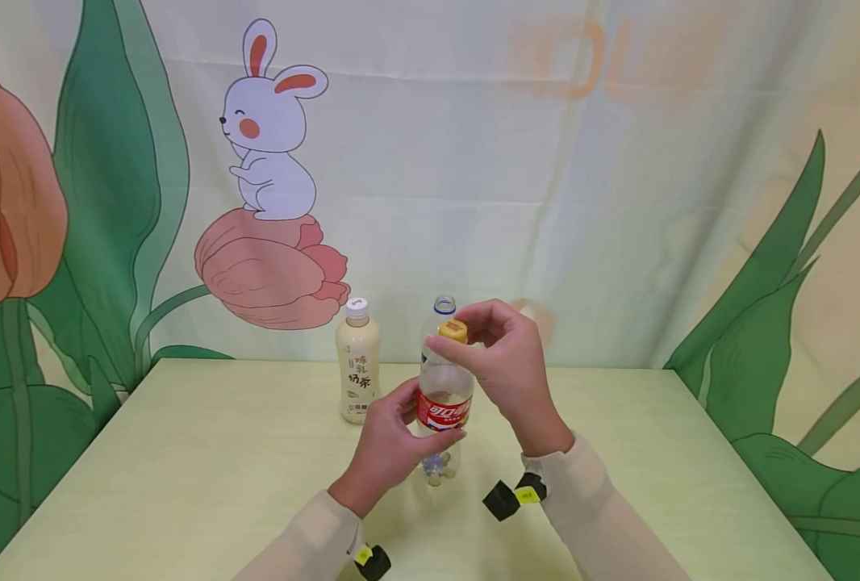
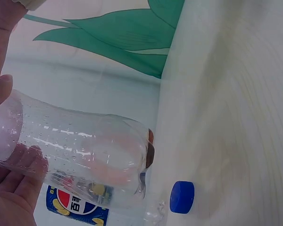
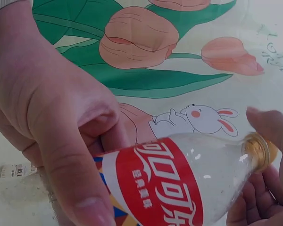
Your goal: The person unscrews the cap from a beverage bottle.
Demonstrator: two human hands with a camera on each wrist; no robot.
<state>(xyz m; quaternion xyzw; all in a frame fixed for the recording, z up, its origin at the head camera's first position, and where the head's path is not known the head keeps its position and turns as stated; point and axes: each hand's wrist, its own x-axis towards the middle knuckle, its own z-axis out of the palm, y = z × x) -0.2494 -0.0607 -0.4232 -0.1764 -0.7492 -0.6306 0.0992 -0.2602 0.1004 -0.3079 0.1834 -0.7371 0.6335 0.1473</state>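
The head view looks forward and down at the table (image 1: 183, 452). Both wrist views look very closely at the same bottle (image 2: 80, 150).

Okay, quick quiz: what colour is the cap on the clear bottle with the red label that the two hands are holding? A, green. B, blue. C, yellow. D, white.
C: the right hand pinches a yellow cap atop the red-labelled clear bottle, which the left hand grips by its body; the white cap sits on the milk tea bottle behind.
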